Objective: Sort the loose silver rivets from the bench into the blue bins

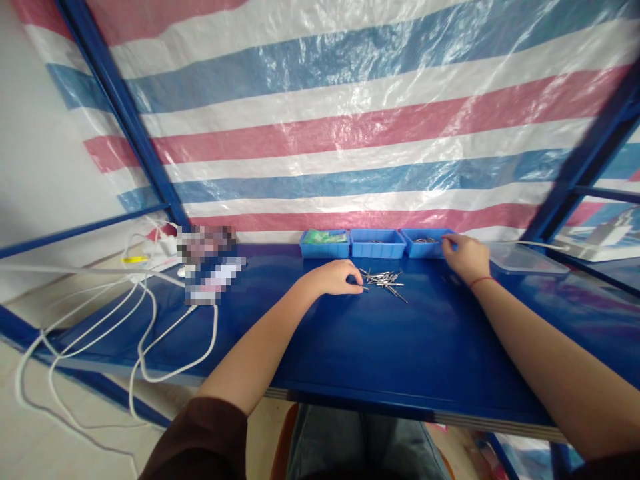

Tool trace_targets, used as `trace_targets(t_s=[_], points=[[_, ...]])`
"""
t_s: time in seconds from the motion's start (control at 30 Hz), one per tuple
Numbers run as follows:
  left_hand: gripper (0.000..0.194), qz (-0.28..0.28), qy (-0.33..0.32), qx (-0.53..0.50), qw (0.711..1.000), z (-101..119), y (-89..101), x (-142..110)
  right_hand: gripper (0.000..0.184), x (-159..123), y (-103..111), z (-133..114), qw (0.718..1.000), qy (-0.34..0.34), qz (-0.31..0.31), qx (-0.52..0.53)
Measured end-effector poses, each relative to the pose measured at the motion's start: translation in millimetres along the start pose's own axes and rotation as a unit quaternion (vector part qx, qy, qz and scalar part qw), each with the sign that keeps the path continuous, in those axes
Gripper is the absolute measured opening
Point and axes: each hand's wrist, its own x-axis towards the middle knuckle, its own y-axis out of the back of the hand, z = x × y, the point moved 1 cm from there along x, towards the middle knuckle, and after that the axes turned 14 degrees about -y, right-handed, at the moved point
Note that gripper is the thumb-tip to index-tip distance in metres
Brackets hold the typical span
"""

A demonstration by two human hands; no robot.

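A loose pile of slim, shiny metal rods [384, 278] lies on the blue table; they look like small drill bits, but the exact kind is too small to tell. My left hand [340, 277] rests at the pile's left side, thumb and fingers closed on one thin metal rod [366, 289] whose tip shows. At the right end of the row, my right hand [466, 257] is beside the right blue bin [424, 249], its fingers pinched at the bin's right rim. Whatever those fingers hold is hidden. Several metal pieces [425, 240] lie inside that bin.
A middle blue bin [377, 250] holds a few metal pieces, and a left blue bin [324, 251] holds green packets. A clear plastic lid [529, 259] lies at the right. White cables [145, 333] sprawl over the left side. A striped sheet [350, 133] hangs behind.
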Motion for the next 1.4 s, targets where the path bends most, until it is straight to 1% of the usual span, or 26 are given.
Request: trace_targets(t_s=[0.07, 0.13, 0.2, 0.3, 0.37, 0.43, 0.5, 0.57, 0.63, 0.7, 0.77, 0.93, 1.03, 1.13, 1.2, 1.27, 1.4], points=[[0.009, -0.013, -0.010, 0.008, 1.000, -2, -1.5, 0, 0.033, -2, 2, -4, 1.000, 0.005, 0.019, -0.010], [0.009, -0.021, -0.018, 0.014, 1.000, -4, -3.8, 1, 0.035, -3, 5, -6, 0.999, 0.014, 0.043, -0.008], [0.009, -0.013, -0.023, 0.011, 1.000, -6, -6.2, 2, 0.035, -2, 7, -8, 0.998, 0.020, 0.061, 0.001], [0.007, 0.000, -0.027, 0.010, 1.000, -8, -9.1, 2, 0.033, -2, 8, -13, 0.997, 0.038, 0.068, 0.024], [0.007, -0.005, -0.028, 0.024, 0.999, -8, -10.7, 3, 0.031, -6, 8, -20, 0.996, 0.054, 0.054, 0.047], [0.008, 0.007, -0.027, 0.028, 0.999, -8, -11.6, 3, 0.029, -16, 8, -33, 0.994, 0.081, 0.009, 0.077], [0.009, 0.042, -0.019, 0.023, 0.999, -6, -11.0, 4, 0.026, -30, 9, -49, 0.983, 0.130, -0.065, 0.110], [0.012, 0.080, -0.008, 0.027, 0.996, -5, -8.9, 5, 0.023, -48, 11, -68, 0.958, 0.206, -0.140, 0.142], [0.016, 0.112, -0.004, 0.039, 0.993, -3, -5.7, 6, 0.021, -66, 14, -86, 0.924, 0.281, -0.194, 0.172], [0.017, 0.136, -0.006, 0.045, 0.990, -2, -2.8, 7, 0.021, -81, 17, -100, 0.901, 0.316, -0.229, 0.192], [0.017, 0.151, -0.003, 0.039, 0.988, -2, -1.7, 7, 0.023, -92, 19, -109, 0.893, 0.321, -0.244, 0.201], [0.010, 0.202, 0.015, -0.031, 0.979, -3, -6.3, 9, 0.030, -102, 16, -112, 0.899, 0.310, -0.236, 0.199], [0.013, 0.251, 0.044, -0.077, 0.964, -5, -10.7, 9, 0.034, -103, 14, -112, 0.899, 0.304, -0.248, 0.196], [0.019, 0.290, 0.066, -0.138, 0.945, -8, -14.4, 11, 0.035, -104, 15, -114, 0.898, 0.281, -0.263, 0.212], [0.021, 0.304, 0.064, -0.181, 0.933, -9, -16.3, 13, 0.035, -105, 16, -116, 0.895, 0.270, -0.271, 0.227], [0.021, 0.313, 0.056, -0.200, 0.927, -9, -17.3, 14, 0.036, -105, 18, -117, 0.894, 0.261, -0.277, 0.237], [0.019, 0.319, 0.040, -0.175, 0.930, -7, -17.7, 16, 0.036, -105, 20, -117, 0.886, 0.252, -0.296, 0.253]])
